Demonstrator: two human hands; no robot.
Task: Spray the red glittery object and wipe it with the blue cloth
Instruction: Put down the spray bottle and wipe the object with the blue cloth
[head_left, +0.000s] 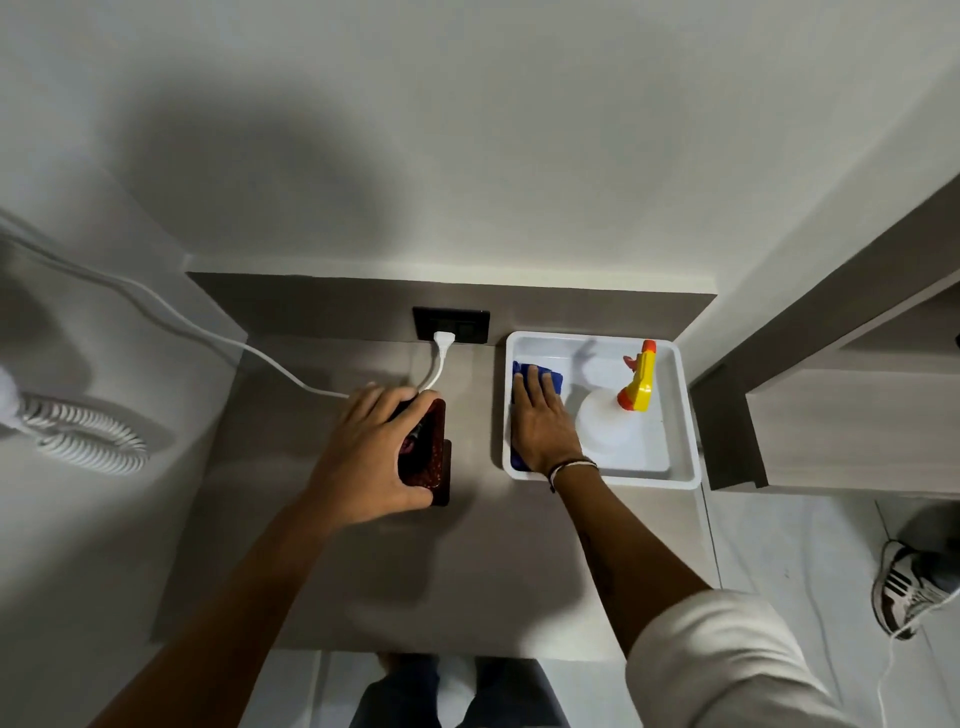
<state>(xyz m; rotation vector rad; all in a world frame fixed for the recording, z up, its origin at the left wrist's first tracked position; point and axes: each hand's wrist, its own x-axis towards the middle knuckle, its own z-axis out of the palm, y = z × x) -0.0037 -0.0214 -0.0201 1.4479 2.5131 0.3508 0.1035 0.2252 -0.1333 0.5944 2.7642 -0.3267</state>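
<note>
Now left hand (371, 452) cupped round red glittery object (434, 447); right hand (543, 423) flat on blue cloth (524, 374).

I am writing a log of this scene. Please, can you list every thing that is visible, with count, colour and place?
red glittery object: 1, dark red, on the counter, left of the tray
blue cloth: 1, blue, in the tray's left side
spray bottle: 1, white with yellow and orange head, lying in the tray
tray: 1, white, counter right side
counter: 1, grey-brown
socket: 1, black, back panel
plug and cable: 1, white, in the socket
coiled cord: 1, white, far left
shoe: 1, white and dark, floor at right
left hand: on the red object
right hand: flat on the cloth
</note>
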